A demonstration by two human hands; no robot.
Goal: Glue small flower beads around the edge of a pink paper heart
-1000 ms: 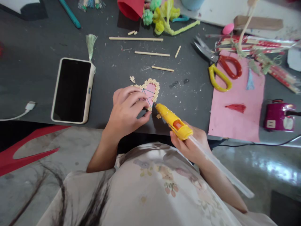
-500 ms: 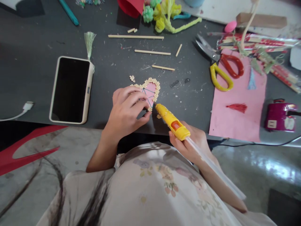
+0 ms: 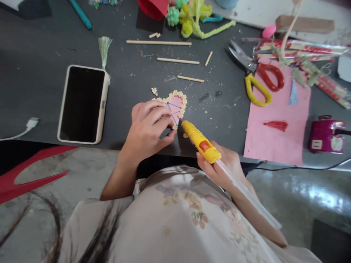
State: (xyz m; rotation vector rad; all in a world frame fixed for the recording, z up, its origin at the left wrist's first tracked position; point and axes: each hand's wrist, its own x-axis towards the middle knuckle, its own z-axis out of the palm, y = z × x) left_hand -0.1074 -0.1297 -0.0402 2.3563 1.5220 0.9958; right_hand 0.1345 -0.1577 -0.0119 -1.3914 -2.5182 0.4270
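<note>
The heart [image 3: 176, 104], pink with a pale beaded edge, lay flat on the dark table [image 3: 41, 62], near its front edge. The left hand [image 3: 146, 128] was half closed over the heart's left lobe, fingertips pressed on it and thumb beside its lower tip, pinning it to the table. The right hand [image 3: 222, 164], to the heart's lower right, was fully closed round a yellow glue gun [image 3: 200, 140]. The gun's nozzle met the heart's lower tip, and a clear glue stick [image 3: 246, 195] jutted from its rear. A phone [image 3: 82, 104] lay face up well to the left of the heart. Wooden sticks [image 3: 178, 60] lay just beyond the heart. Scissors [image 3: 257, 80] and a pink sheet [image 3: 276, 142] lay to the heart's right.
</note>
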